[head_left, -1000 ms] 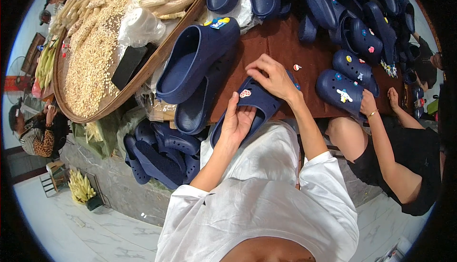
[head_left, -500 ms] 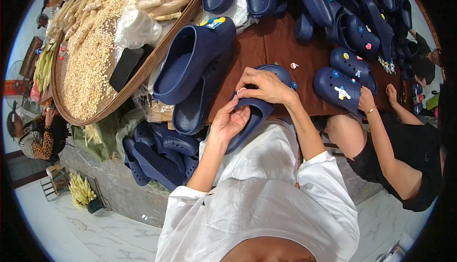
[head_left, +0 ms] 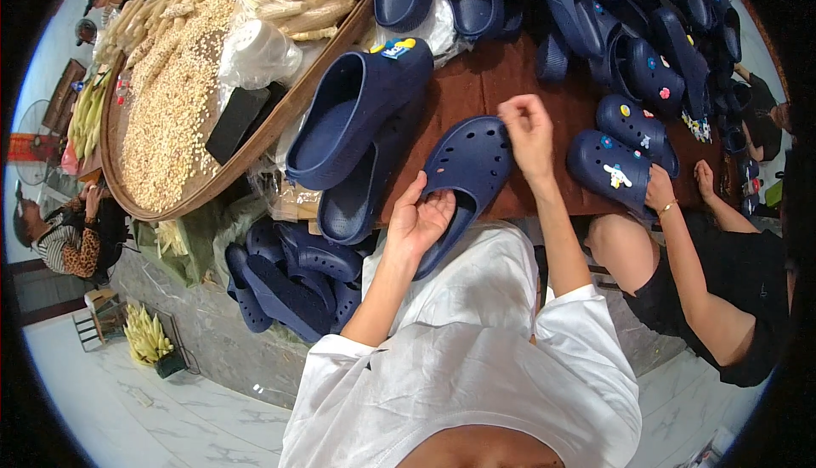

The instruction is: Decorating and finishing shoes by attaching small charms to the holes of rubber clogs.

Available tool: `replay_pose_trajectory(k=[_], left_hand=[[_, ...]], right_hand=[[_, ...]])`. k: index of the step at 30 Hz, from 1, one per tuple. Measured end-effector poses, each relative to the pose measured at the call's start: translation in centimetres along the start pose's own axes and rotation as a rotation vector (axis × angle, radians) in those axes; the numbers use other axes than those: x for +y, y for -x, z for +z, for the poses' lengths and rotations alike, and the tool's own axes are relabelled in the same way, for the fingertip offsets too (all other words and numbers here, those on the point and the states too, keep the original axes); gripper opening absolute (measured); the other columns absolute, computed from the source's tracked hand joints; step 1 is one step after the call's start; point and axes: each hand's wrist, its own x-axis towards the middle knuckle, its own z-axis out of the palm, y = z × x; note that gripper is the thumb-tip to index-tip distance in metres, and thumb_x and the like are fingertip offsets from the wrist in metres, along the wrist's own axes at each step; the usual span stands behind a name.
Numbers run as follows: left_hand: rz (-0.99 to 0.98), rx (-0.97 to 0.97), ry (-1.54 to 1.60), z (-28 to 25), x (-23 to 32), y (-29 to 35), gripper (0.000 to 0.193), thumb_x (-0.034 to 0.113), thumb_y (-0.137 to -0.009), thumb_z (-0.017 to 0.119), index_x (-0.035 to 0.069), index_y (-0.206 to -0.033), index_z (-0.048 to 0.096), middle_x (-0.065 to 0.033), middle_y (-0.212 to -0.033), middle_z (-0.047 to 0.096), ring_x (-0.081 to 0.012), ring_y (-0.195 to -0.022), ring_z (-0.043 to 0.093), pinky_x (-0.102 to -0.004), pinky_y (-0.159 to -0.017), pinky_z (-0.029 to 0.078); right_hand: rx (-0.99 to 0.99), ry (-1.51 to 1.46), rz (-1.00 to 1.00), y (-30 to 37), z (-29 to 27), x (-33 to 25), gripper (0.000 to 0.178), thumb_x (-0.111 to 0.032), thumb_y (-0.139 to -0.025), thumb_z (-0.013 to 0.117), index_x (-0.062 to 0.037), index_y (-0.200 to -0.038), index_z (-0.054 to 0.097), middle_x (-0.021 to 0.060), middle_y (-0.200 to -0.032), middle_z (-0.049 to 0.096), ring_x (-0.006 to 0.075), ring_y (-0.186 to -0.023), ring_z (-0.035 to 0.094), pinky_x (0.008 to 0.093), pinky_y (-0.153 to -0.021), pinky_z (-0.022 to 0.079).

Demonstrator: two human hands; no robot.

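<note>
A navy clog (head_left: 476,158) with holes in its toe lies tilted between my lap and the table edge, its toe pointing away. My left hand (head_left: 422,217) is at the clog's left rim, fingers curled over the opening and thumb raised. Just right of the toe, my right hand (head_left: 529,135) is lifted with its fingers curled together, slightly blurred. Whatever the fingertips may hold cannot be made out. To the left, a navy clog with a colourful charm (head_left: 361,102) rests on another navy clog (head_left: 350,200).
A round woven tray (head_left: 195,204) of corn kernels and cobs stands at left, with a black phone-like slab (head_left: 242,119). More clogs (head_left: 293,285) hang low left; others crowd the far right. A neighbouring person's hand (head_left: 659,187) is in a charm-decorated clog (head_left: 608,166).
My right hand has left my left fingertips and moved right and away, past the clog's toe, which is now uncovered. My left hand stays at the clog's rim. The whole view has shifted slightly.
</note>
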Motion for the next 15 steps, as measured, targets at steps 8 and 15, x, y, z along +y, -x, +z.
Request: replay_pose_trajectory(k=[8, 15], left_hand=[[-0.034, -0.083, -0.005, 0.9, -1.8, 0.9, 0.034, 0.02, -0.093, 0.068, 0.004, -0.12, 0.055, -0.012, -0.131, 0.055, -0.0292, -0.13, 0.048, -0.0467, -0.114, 0.037], [0.134, -0.056, -0.172, 0.8, -2.3, 3.4, 0.029, 0.013, -0.094, 0.061, 0.005, -0.121, 0.057, -0.008, -0.125, 0.06, -0.0259, -0.124, 0.054, -0.0435, -0.111, 0.04]], right_hand=[[0.116, 0.67, -0.063, -1.5, -5.4, 5.1, 0.018, -0.021, -0.089, 0.068, -0.0072, -0.099, 0.063, 0.0082, -0.092, 0.06, 0.0245, -0.081, 0.057, 0.0379, -0.075, 0.047], [0.15, 0.824, -0.194, 3.7, -3.2, 4.0, 0.035, -0.015, -0.096, 0.058, -0.0047, -0.129, 0.054, 0.0215, -0.129, 0.049, 0.0394, -0.122, 0.047, 0.0486, -0.101, 0.038]])
